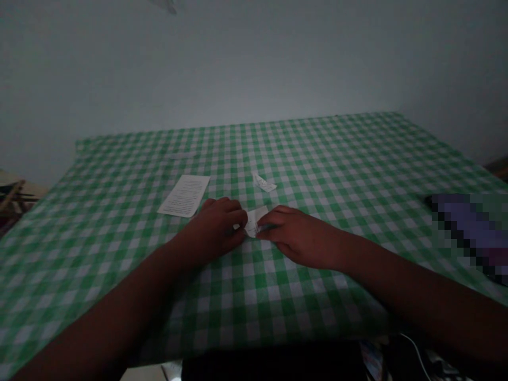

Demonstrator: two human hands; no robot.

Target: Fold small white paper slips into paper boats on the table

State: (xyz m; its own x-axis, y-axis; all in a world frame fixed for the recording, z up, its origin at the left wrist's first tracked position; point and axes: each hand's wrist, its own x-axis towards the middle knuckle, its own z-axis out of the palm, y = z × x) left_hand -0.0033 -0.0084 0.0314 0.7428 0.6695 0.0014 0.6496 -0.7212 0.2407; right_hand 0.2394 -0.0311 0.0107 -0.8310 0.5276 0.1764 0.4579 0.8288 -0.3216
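Small paper piece point(253, 219) at centre of the cloth-covered counter point(254, 301), between the two hands. Handling judged under way, not finished: paper bent, uneven, both hands on it. How much remains, cannot tell. From it, a curled paper scrap point(264, 183) lies at about 12 to 1 o'clock, out of either hand; a printed sheet point(184, 196) lies flat at 10, just beyond the left hand, corners rounded where visible.

Left hand point(220, 225): fingers curled, thumb side pinching the paper's 9 o'clock edge. Right hand point(297, 236): thumb and fingers closed on its 3 o'clock edge.

Held piece: pale, small, faint dark marks, creased or folded near the fingers; marks too dim to read. Dark-edged object point(472, 227) well off at 3 o'clock, pixelated.
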